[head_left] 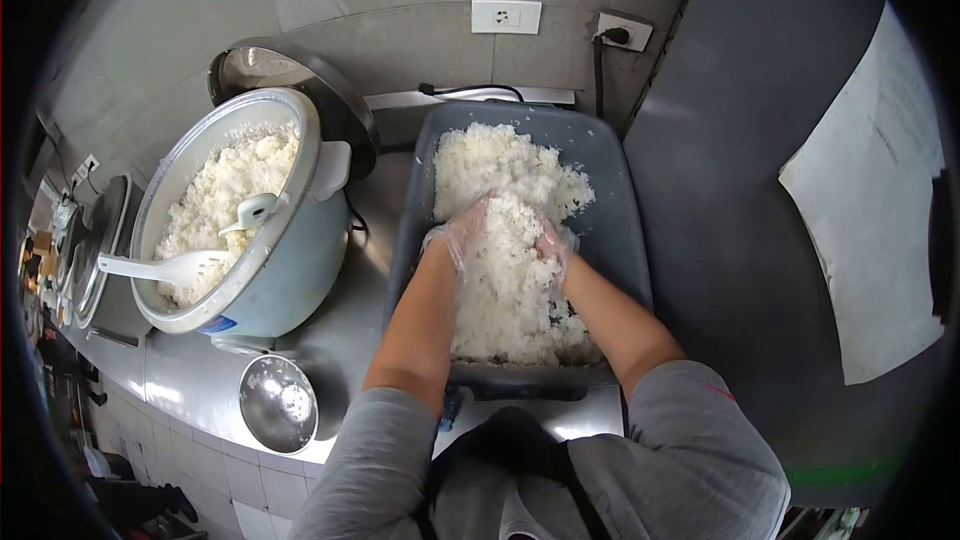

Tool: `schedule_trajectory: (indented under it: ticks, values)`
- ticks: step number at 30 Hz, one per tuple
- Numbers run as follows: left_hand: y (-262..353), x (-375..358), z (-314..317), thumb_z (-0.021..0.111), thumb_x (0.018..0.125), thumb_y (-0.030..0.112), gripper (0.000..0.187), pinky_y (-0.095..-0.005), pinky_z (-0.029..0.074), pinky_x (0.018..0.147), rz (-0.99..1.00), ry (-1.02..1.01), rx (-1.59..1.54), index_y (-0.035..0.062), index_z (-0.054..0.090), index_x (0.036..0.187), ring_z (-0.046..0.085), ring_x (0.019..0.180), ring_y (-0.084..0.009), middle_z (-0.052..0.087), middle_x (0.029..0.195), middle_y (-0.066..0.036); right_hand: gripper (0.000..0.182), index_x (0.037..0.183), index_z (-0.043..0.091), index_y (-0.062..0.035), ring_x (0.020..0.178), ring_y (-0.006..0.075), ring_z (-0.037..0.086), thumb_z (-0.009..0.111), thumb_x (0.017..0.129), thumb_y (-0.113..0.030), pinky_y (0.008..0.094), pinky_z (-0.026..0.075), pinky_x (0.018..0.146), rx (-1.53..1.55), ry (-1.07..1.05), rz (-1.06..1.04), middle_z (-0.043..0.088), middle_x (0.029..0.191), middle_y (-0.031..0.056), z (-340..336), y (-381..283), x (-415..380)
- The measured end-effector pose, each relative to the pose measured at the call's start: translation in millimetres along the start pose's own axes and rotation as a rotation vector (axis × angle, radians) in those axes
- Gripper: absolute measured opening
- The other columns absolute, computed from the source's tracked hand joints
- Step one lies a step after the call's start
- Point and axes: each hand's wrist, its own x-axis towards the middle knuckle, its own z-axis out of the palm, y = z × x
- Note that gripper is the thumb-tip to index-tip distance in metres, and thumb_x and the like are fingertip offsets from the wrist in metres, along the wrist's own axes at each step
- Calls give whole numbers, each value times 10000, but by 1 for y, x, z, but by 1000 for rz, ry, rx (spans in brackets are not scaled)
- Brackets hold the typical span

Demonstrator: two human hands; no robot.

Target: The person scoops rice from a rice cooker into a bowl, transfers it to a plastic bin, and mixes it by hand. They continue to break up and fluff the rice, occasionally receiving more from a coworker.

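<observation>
A dark grey tub (pixel 632 230) stands in front of me with a large heap of white rice (pixel 510 315) in it. My left hand (pixel 462 232), in a clear plastic glove, is sunk into the rice on the left side of the heap. Opposite it, my right hand (pixel 553 242), also gloved, presses into the rice from the right. The fingers of both hands are mostly buried, and rice lies between the two hands. More rice (pixel 500 160) is piled toward the far end of the tub.
At the left, a big rice cooker (pixel 300 270) holds rice and a white paddle (pixel 165 267). A metal bowl (pixel 278 404) sits near the counter's front edge. A lid (pixel 350 100) leans behind the cooker. White paper (pixel 875 200) lies at the right. A plug (pixel 616 36) is in the wall socket.
</observation>
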Motion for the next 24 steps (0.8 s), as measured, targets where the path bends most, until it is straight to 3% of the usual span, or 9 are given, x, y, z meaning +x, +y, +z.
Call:
schedule_trajectory:
  ticks: [2,5,6,8,10,14,18,21,24]
  values:
    - [17,-11,17,566,847,337,545,-341,403,949,20,-104,-41,-10,451,1251,503,1100,-232,503,1247,-103,481,1240,510,-53,1126,224,527,566,867,-351,395,455,925,-82,-27,-107,550,1234,101,6,-18,-6]
    - [58,-46,39,621,845,253,475,-329,466,906,33,-215,-79,-28,500,1209,571,1036,-215,565,1191,-91,427,1231,512,-70,1001,242,596,569,852,-259,370,485,831,-146,-8,-185,642,1028,106,77,-56,-64]
    - [77,-68,50,713,758,174,533,-297,484,859,9,-234,-100,-22,493,1202,598,962,-218,581,1138,-104,383,1193,546,-68,999,235,597,556,841,-221,377,468,861,-271,2,-63,655,996,93,71,-65,-59]
    - [88,-92,62,724,739,170,559,-309,481,856,120,-221,-73,-33,481,1199,593,957,-221,589,1099,-123,397,1169,558,-50,990,239,601,571,810,-219,381,464,862,-931,83,-324,653,995,123,34,-68,-19]
    - [99,-112,72,712,729,124,546,-327,481,847,231,-219,-70,-41,467,1188,589,936,-222,598,1036,-127,405,1168,559,-57,996,248,598,574,800,-227,381,457,870,-1261,162,-437,649,1007,134,22,-65,-17]
    - [92,-96,55,710,740,125,506,-321,470,850,271,-117,63,-37,489,1166,588,935,-203,596,1037,-124,411,1208,536,-123,1037,277,576,553,821,-259,373,433,900,-1252,312,-391,637,1061,123,89,-94,-76]
    - [99,-92,56,693,768,171,469,-329,474,807,260,144,413,-70,512,1127,588,922,-207,605,1021,-133,602,1235,488,-30,1023,225,551,646,791,-405,316,439,879,-1481,597,-215,579,1155,106,77,-97,-57]
    - [100,-93,58,696,766,216,538,-345,460,808,268,230,428,-123,492,1131,581,927,-227,603,1036,-156,633,1283,434,-35,999,225,565,643,800,-386,327,460,849,-1237,307,-479,567,1171,89,64,-90,-48]
    - [102,-93,62,696,754,177,466,-343,470,766,200,294,437,-98,534,1094,587,867,-225,615,998,-146,596,1313,400,-66,959,187,586,671,791,-169,304,519,714,-897,181,-259,573,1146,76,114,-111,-95]
